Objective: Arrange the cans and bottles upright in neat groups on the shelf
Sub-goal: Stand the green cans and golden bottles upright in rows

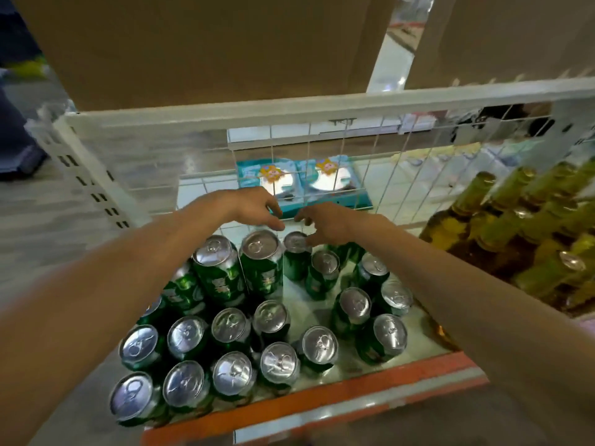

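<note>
Several green cans with silver tops stand upright on the white shelf point(302, 310), in rows at the front left point(186, 339) and more loosely at the right point(354, 304). Two taller-standing cans point(260, 249) lean together at the back. My left hand point(254, 206) hovers just above them with relaxed fingers and holds nothing. My right hand point(325, 223) reaches to the back, its fingertips touching the rim of a rear can point(294, 241). Yellow-green glass bottles point(502, 226) stand grouped at the right.
A white wire mesh panel point(322, 149) closes the shelf's back, with a white rail above it. The shelf front has an orange strip point(322, 397). Brown cardboard boxes point(209, 43) sit above. Blue packets point(306, 185) lie beyond the mesh.
</note>
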